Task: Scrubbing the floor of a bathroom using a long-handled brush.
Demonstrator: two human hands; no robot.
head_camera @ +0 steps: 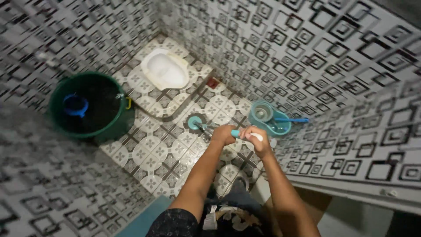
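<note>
Gripping one teal brush (206,126), both hands, left hand (223,134) and right hand (258,139), have fingers wrapped around its handle beside one green bucket (116,127).

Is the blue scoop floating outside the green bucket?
No, the blue plastic scoop sits inside the round green bucket, on the dark water.

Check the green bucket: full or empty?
Holds water: the green bucket stands upright, its inside dark, and a blue dipper appears to float there. Exact level cannot be told.
</note>
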